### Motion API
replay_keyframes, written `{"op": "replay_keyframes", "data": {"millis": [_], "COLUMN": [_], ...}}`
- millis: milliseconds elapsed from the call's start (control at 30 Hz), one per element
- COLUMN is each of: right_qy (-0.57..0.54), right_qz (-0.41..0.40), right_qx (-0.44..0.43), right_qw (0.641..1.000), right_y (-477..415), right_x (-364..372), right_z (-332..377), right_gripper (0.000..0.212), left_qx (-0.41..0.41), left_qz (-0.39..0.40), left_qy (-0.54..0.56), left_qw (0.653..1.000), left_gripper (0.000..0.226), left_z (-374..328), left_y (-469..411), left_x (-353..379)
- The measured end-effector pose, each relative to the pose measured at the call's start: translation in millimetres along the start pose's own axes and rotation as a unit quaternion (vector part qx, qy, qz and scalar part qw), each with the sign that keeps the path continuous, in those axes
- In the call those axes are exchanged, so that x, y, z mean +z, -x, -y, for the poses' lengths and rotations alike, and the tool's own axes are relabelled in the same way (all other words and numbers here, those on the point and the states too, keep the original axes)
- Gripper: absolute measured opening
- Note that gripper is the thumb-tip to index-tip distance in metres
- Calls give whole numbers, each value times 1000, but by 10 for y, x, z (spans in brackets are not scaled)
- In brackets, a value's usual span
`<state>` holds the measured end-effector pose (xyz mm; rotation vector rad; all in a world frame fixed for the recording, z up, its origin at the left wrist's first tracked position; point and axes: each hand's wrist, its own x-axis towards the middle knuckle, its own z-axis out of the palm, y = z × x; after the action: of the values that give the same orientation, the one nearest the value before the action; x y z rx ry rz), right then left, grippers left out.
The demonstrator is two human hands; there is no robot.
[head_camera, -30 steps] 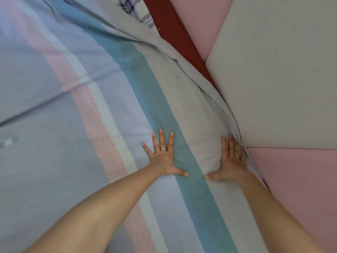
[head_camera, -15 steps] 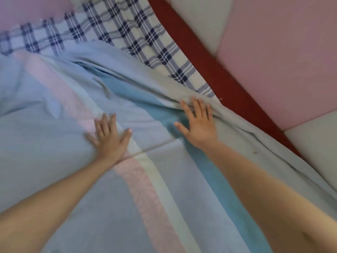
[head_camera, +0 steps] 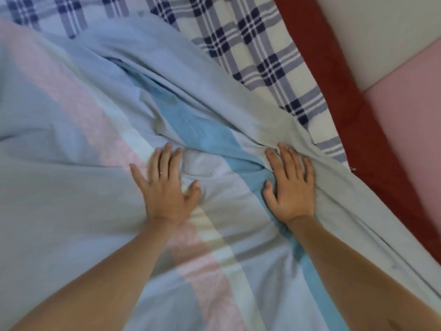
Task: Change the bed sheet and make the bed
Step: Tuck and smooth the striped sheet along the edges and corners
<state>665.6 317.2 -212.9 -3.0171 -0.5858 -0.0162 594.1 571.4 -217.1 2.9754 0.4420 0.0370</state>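
Note:
A pastel striped sheet [head_camera: 71, 187] in grey-blue, pink, cream and teal covers the bed and lies wrinkled around my hands. My left hand [head_camera: 167, 189], with a ring on one finger, presses flat on the sheet with spread fingers. About a hand's width to its right, my right hand [head_camera: 291, 187] presses flat on the teal stripe, its fingertips against a bunched fold near the sheet's edge. Beyond the fold a blue-and-white plaid sheet [head_camera: 262, 53] shows underneath.
A dark red bed frame [head_camera: 353, 120] runs diagonally along the right side. Behind it is a wall of cream panels [head_camera: 372, 25] and pink panels [head_camera: 415, 111]. The sheet's right edge [head_camera: 393, 247] hangs close to the frame.
Both hands slid up the bed from beside the wall toward the plaid sheet. Since half a second ago the sheet has bunched into deeper folds ahead of my fingers.

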Motion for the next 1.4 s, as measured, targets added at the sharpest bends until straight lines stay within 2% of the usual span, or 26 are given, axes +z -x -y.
{"op": "replay_keyframes", "data": {"millis": [367,667,767,833,900,967,1067,1133,1200,1267,1333,1400], "right_qy": [18,-9,-83,-199,-276,-282,-228,-191,-149,-166,-187,-266], "right_qz": [22,34,56,41,15,43,172,216,222,222,225,257], "right_qx": [-3,1,53,152,164,100,43,25,3,7,52,128], "right_qw": [1000,999,994,967,947,953,957,957,963,961,955,920], "right_y": [11,-25,-75,-304,-682,-1143,-1907,-2245,-2394,-2466,-2548,-2714], "right_x": [12,-57,-192,-421,-690,-887,-811,-648,-550,-568,-692,-845], "right_z": [6,19,90,251,463,754,1257,1478,1548,1467,1277,1037], "right_gripper": [65,60,55,43,32,49,86,92,69,41,31,15], "left_qx": [-12,-21,-14,-13,-17,-13,-12,-9,-9,-10,-27,-83], "left_qz": [76,84,58,58,59,52,40,27,27,28,21,2], "left_qy": [8,18,12,5,-1,-2,3,6,6,6,24,56], "left_qw": [997,996,998,998,998,999,999,1000,1000,1000,999,995], "left_gripper": [82,77,76,77,78,78,77,77,77,76,75,76], "left_z": [-48,-43,-34,-12,-25,-32,-33,-30,-14,-11,-22,2], "left_y": [-65,-108,-96,-101,-98,-83,-80,-73,-53,-37,-26,-75], "left_x": [-109,-152,-119,-110,-99,-91,-85,-67,-51,-58,-93,-119]}}
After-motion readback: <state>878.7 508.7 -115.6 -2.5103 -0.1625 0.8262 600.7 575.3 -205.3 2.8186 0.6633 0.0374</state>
